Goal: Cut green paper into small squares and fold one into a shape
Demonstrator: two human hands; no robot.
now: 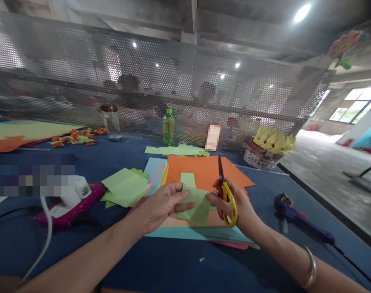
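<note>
Between my hands is a light green sheet of paper (200, 209), held above a stack of coloured paper. My left hand (165, 205) pinches its left edge between thumb and fingers. My right hand (234, 201) grips yellow-handled scissors (231, 207), dark blades pointing up and away, while its fingertips touch the paper's right edge. Another green paper strip (188, 178) shows just behind the sheet. Under them lie orange sheets (203, 165) and light blue sheets (188, 232). Left of the stack is a pile of green paper squares (126, 187).
A magenta power strip (69, 207) with cables sits at left, a blue glue gun (304, 221) at right. Behind stand a glass jar (112, 124), a green bottle (168, 128), green scraps (176, 150) and a basket with yellow paper points (263, 152). A perforated metal screen (173, 73) borders the table.
</note>
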